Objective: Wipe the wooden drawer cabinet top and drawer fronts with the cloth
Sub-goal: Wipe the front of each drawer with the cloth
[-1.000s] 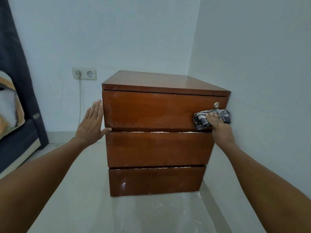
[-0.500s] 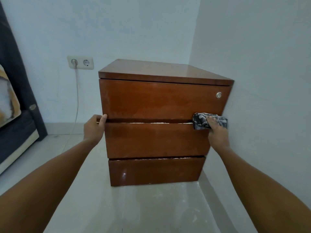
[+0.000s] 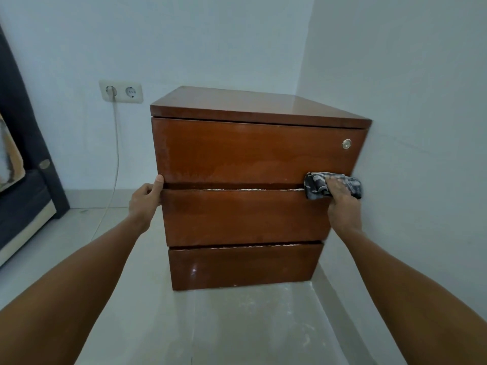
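A brown wooden cabinet with three drawer fronts stands in the room's corner on a pale floor. The top drawer carries a small round lock at its upper right. My right hand presses a crumpled dark patterned cloth against the right end of the gap between the top and middle drawers. My left hand grips the cabinet's left front edge at that same gap, thumb on the front.
A double wall socket with a white cable plugged in sits left of the cabinet. A dark bed or sofa edge fills the far left. The right wall touches the cabinet's side.
The cloth and my right hand slid down from beneath the lock to the gap under the top drawer. My left hand went from flat and open to gripping the cabinet's left edge.
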